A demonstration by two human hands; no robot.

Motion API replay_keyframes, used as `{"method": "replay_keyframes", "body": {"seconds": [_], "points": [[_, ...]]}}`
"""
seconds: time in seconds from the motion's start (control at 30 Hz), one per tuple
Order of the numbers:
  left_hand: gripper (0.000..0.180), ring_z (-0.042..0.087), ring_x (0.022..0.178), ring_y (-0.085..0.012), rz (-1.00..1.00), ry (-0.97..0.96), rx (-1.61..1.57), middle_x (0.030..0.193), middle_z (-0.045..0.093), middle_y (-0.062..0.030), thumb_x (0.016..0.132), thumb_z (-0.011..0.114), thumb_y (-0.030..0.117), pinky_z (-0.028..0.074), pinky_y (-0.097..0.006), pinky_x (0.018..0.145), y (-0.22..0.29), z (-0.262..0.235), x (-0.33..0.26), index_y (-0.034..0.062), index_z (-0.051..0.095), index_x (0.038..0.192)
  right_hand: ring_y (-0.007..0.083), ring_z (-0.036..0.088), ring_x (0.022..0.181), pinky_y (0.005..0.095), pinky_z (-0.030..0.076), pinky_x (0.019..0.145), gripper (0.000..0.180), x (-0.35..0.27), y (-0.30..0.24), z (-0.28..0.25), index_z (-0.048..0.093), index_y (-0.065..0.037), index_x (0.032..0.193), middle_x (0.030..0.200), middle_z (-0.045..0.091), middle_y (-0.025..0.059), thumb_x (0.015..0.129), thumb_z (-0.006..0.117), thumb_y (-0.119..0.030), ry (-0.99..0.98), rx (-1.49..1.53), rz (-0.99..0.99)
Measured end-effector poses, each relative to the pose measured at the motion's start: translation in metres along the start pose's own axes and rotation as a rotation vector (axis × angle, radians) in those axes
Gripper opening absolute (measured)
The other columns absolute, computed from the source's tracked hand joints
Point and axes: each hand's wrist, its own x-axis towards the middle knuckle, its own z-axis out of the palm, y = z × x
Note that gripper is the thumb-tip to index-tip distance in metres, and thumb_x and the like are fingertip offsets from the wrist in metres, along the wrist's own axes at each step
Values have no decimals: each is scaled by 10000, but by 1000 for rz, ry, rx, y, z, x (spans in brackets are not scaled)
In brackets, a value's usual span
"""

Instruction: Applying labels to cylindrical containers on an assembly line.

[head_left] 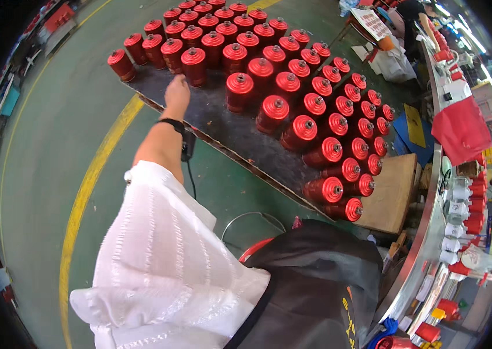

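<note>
My left hand [178, 95] reaches over the near edge of a dark tabletop [222, 131], a black band on its wrist. Its fingertips are turned away, so their grip is hidden. Right beyond them stand two red cylinders, one red cylinder [194, 65] slightly right and another red cylinder [171, 53] straight ahead. Each has a stepped round top with a small metal fitting in the centre. Many more like them stand upright in rows across the table, such as the red cylinder [273, 114] nearer the middle. My right hand is out of the picture.
A black cable [190, 177] hangs below the table edge by my forearm. Under it is a round metal ring [251, 216]. To the right runs a long metal-edged workbench [417, 256] carrying red and white parts. A red cloth [461, 131] hangs over it. Yellow lines [77, 203] mark the green floor.
</note>
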Motion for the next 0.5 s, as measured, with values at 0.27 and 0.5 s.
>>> {"method": "replay_keyframes", "body": {"seconds": [0.27,0.5], "points": [[590,540,1162,-447,182,-402,286,1290,491,-280,886,617,330,454,-532,971,-4,24,146,309,419,1441,267,468,1270,404,375,1070,506,-11,-12,-25,456,19,1387,1402,466,150,998,459,-305,121,-45,17],[343,612,1024,-412,405,-506,221,1010,656,-240,869,626,317,468,-500,882,-1,35,161,44,572,1070,267,473,1264,403,379,1066,501,-16,-22,-32,466,20,1380,1396,473,148,996,461,-303,187,-107,24]]}}
